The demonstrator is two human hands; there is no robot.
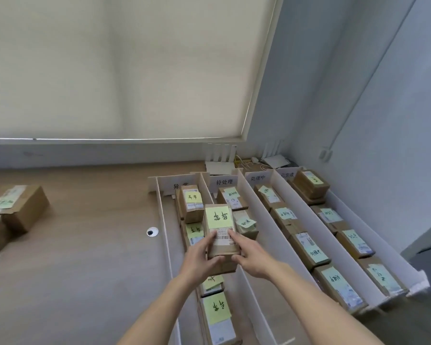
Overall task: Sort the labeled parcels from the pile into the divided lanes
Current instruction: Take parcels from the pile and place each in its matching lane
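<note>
While both hands hold one parcel above the leftmost lane, the step in hand is judged to be placement into that lane. Order below runs from largest item to smallest.

Worktop (85, 245): wooden surface carrying all items.

Lanes (256, 220): four white-walled channels at 3 o'clock of the worktop, each with a printed header card at its far end. All four already contain parcels in single file.

Pile (13, 215): unsorted cartons at 9 o'clock, well apart from the lanes.

Parcel (220, 235): brown carton with a yellow note on top and a barcode label below the note. It sits above the row in the leftmost lane, overlapping the divider toward the second lane.

Left hand (199, 255): fingers curled round the near left edge of the parcel.

Right hand (249, 252): fingers curled round the near right edge, thumb on the label.

Next move, as a judgement: shift the parcel toward 9 o'clock to clear the divider, lower it onto the row, then loosen both grips.
</note>
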